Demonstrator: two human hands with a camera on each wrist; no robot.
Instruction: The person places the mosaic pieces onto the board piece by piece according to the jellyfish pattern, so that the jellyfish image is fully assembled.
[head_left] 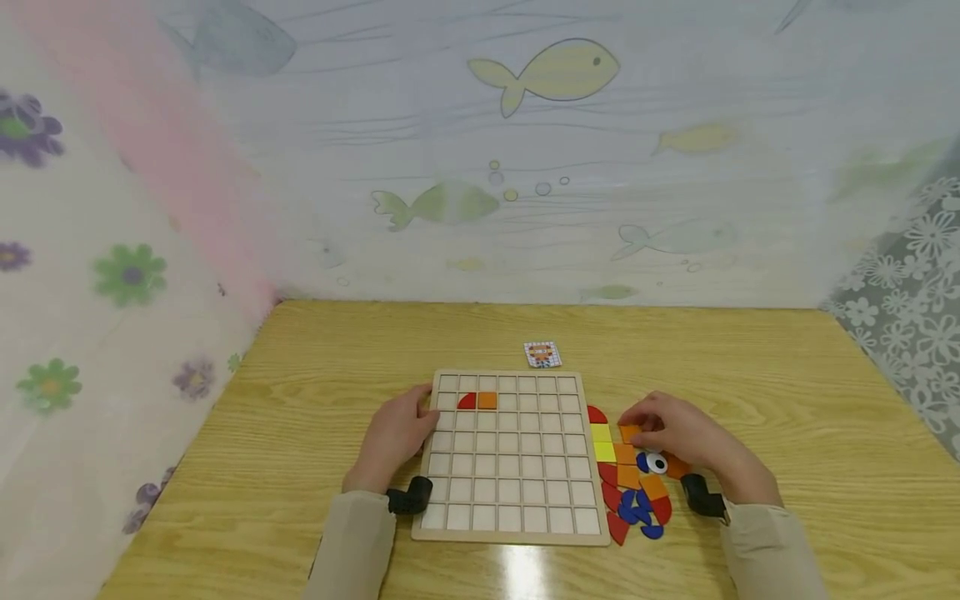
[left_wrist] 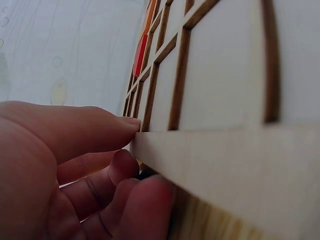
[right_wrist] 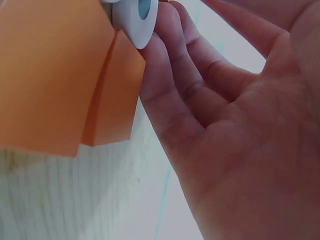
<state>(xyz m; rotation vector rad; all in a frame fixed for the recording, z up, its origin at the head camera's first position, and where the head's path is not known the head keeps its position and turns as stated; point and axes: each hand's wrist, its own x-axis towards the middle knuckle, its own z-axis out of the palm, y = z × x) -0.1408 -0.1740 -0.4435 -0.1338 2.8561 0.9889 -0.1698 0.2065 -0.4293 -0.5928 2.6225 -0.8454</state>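
A pale wooden grid board lies on the table. A red quarter-round piece and an orange square sit in its second row. My left hand holds the board's left edge; in the left wrist view one fingertip lies on the board rim and the other fingers curl under it. My right hand hovers over a pile of coloured pieces right of the board, its fingertips pinching an orange square piece. In the right wrist view its fingers lie beside orange pieces and a white eye piece.
A small pattern card lies just behind the board. The pile holds yellow, orange, red and blue pieces and a white eye disc. Printed curtains wall in the wooden table at the back and both sides.
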